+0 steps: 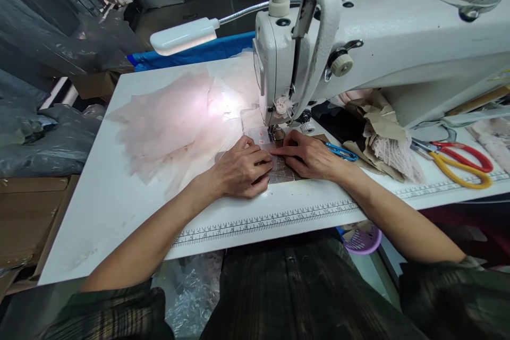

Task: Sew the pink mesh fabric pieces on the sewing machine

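Observation:
A white sewing machine (358, 37) stands on a white table (107, 207). Under its presser foot (276, 133) lies a small sheer piece of fabric (285, 172) with pink dots. My left hand (241, 170) rests on the fabric just in front of the needle, fingers curled and pressed down on it. My right hand (308, 156) lies beside it, fingertips pinching the same piece, the two hands touching. A pile of pale pink sheer fabric pieces (171, 122) spreads to the left of the machine.
Blue thread snips (342, 152) lie right of my right hand. Red and yellow scissors (462, 162) sit farther right, near brown paper and pink yarn (392, 151). A lamp (183, 35) lights the needle area. A ruler strip (263, 220) runs along the table's front edge. Cardboard boxes (27, 218) stand left.

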Demonstrator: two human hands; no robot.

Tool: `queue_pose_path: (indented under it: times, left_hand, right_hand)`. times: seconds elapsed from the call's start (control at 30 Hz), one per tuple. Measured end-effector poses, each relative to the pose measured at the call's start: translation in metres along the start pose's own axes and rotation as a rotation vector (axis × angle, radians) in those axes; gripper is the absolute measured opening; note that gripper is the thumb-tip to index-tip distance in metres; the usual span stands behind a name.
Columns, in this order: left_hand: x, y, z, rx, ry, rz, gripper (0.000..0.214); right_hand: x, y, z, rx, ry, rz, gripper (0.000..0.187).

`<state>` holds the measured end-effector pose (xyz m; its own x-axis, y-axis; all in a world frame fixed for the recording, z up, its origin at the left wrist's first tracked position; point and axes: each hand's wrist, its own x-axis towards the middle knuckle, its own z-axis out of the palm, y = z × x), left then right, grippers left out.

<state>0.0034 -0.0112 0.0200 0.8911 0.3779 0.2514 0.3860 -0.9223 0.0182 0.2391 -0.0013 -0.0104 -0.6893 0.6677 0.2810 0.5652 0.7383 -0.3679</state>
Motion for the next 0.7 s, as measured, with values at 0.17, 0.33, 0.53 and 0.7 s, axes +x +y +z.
queue_pose_path:
  times: [0.17,0.33,0.53,0.7]
  left_hand:
    - [-0.0017,-0.0011,0.0058,-0.047,0.063,-0.038,0.023]
    - [-0.0031,-0.0018,0.0087,-0.06,0.094,-0.03,0.023]
    - [-0.0029,0.0022,0.007,-0.031,0.076,-0.049,0.022]
    - [-0.0029,0.0036,0.006,-0.015,0.082,-0.08,0.022]
  right_hand:
    - [0.0003,0.001,-0.0017,0.022,0.011,-0.018,0.036]
    - [0.0003,0.0027,-0.0024,0.038,0.025,-0.057,0.036]
    - [0.0005,0.0007,-0.0036,0.0,-0.016,-0.032,0.034]
    - [0.0014,-0.0033,-0.0058,-0.025,-0.041,0.004,0.033]
